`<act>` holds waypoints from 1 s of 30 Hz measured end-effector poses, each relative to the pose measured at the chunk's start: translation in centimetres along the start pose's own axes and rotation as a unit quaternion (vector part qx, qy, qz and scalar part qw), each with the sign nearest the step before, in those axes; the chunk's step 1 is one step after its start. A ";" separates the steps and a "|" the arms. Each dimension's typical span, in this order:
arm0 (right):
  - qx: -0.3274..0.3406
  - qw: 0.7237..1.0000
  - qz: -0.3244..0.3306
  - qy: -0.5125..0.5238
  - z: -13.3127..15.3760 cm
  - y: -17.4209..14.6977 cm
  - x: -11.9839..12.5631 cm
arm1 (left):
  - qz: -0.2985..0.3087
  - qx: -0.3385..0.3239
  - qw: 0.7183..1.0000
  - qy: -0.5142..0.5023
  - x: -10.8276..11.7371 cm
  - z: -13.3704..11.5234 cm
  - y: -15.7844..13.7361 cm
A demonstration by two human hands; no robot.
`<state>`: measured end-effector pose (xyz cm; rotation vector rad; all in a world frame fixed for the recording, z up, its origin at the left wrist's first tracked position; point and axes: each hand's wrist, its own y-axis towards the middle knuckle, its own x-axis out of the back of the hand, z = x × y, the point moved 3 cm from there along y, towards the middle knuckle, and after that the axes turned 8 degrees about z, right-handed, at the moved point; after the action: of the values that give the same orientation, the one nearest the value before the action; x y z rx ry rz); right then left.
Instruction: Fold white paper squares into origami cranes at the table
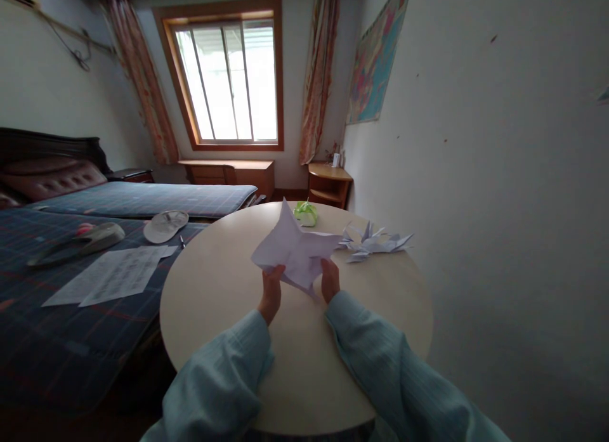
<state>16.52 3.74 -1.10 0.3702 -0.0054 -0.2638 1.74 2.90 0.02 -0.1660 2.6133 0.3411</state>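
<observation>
Creased paper: As I watch through the head view, the white paper [297, 248] sits mid-frame over the table, its creased surface spread, one point rising towards the top of the frame and another reaching right; I can't tell whether its lower tip touches the tabletop.
Left hand: I see the left hand [272, 293] closed on the paper's lower-left edge, thumb on top; the fingers underneath are hidden from me.
Right hand: The right hand [330, 280] pinches the lower-right edge, nearly closed, its far fingers also hidden from me.
Sleeves: Light blue sleeves [214, 372] run in from the bottom of the frame.
Round table: The pale table [204, 309] fills the lower centre.
Folded pieces: Right of the paper, I have a cluster of folded white shapes [373, 244] on the tabletop.
Green packet: A green-and-white packet [306, 215] stands just behind the paper, near the far rim.
Bedside: At left, printed sheets [114, 274] and a pale cap-like item [165, 226] lie on a plaid bed [61, 359].
Back wall: Upper centre, I see a bright window [226, 80] in a wooden frame.
</observation>
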 end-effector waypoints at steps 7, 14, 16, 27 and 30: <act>-0.100 0.992 -0.023 0.069 -0.7 0.7 0.2 | -0.062 0.048 0.994 -0.076 1.4 0.2 1.2; -0.104 0.989 -0.069 0.076 -1.1 1.1 0.9 | -0.079 0.100 0.983 -0.134 2.1 0.7 1.8; -0.110 0.988 -0.073 0.077 -1.2 1.2 1.0 | -0.092 0.118 0.977 -0.149 2.1 0.7 1.8; -0.113 0.987 -0.078 0.087 -1.0 1.1 0.8 | -0.129 0.137 0.969 -0.163 2.4 1.0 1.8; -0.110 0.986 -0.083 0.097 -1.1 1.1 0.8 | -0.134 0.131 0.970 -0.154 2.4 1.0 1.8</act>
<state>17.62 4.93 -1.74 0.1745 0.2454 -0.3882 -0.22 4.73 -1.61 -0.3418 2.2632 -0.0701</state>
